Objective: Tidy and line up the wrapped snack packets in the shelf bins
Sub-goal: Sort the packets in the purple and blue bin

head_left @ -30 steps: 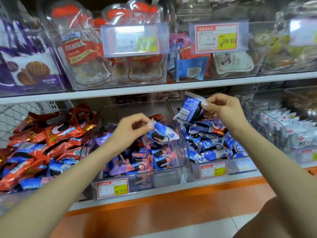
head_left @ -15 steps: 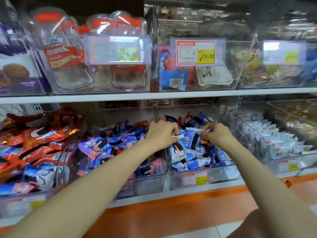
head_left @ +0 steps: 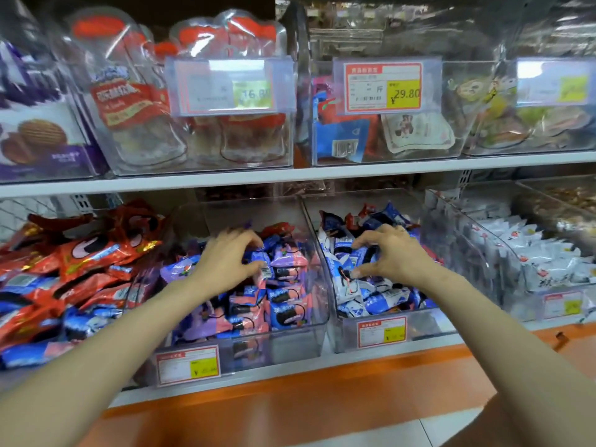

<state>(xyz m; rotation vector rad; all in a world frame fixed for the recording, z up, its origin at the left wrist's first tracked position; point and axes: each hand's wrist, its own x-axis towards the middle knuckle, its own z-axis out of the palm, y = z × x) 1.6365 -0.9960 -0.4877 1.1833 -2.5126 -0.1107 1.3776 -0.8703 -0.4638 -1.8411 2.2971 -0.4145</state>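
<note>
Two clear plastic bins sit side by side on the lower shelf. The left bin [head_left: 290, 343] holds pink, purple and blue snack packets [head_left: 283, 304]. The right bin [head_left: 425, 327] holds blue and white packets [head_left: 380, 301]. My left hand [head_left: 225, 259] rests on the pile in the left bin, fingers spread and curled over a blue packet, holding none that I can see. My right hand [head_left: 390, 253] hovers over the pile in the right bin, fingers apart and curved down, touching the top packets.
Red and blue packets [head_left: 64, 269] are heaped loosely to the left. A bin of white packets [head_left: 532, 262] stands at the right. The upper shelf [head_left: 290, 177] carries clear bins with price tags. An orange ledge [head_left: 290, 401] runs below.
Each hand held a packet up a second ago; both packets are down in the bins now. My left hand went over to the right bin, then back to the left bin.
</note>
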